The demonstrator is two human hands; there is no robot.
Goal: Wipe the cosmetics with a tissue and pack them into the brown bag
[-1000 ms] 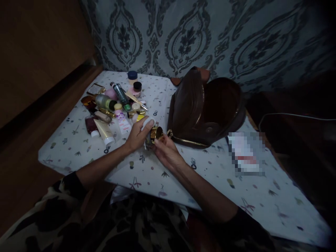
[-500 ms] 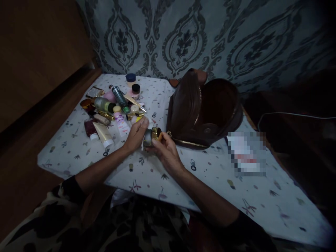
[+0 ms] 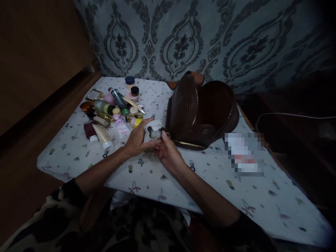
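Observation:
Above the front part of the table, my left hand (image 3: 135,141) is closed on a white wipe (image 3: 155,124), which lies against a small dark glass bottle (image 3: 156,134). My right hand (image 3: 171,155) grips the same bottle from the right, thumb on its near side; its gold cap is hidden now. Just left of my left hand lie a yellow-and-white container (image 3: 137,122), a white and purple tube (image 3: 121,126) and a cream tube (image 3: 103,134). Behind my right hand stands an open brown leather bag (image 3: 182,108).
Several cosmetics crowd the table's left side, among them a green bottle (image 3: 103,106), a dark green tube (image 3: 118,98) and a blue-lidded jar (image 3: 130,82). A blurred-out flat item (image 3: 244,154) lies at right. A patterned wall (image 3: 181,38) rises behind.
The bottle has been turned so its gold cap no longer shows. My left hand has brought the white wipe over the bottle, and my right hand has shifted its grip.

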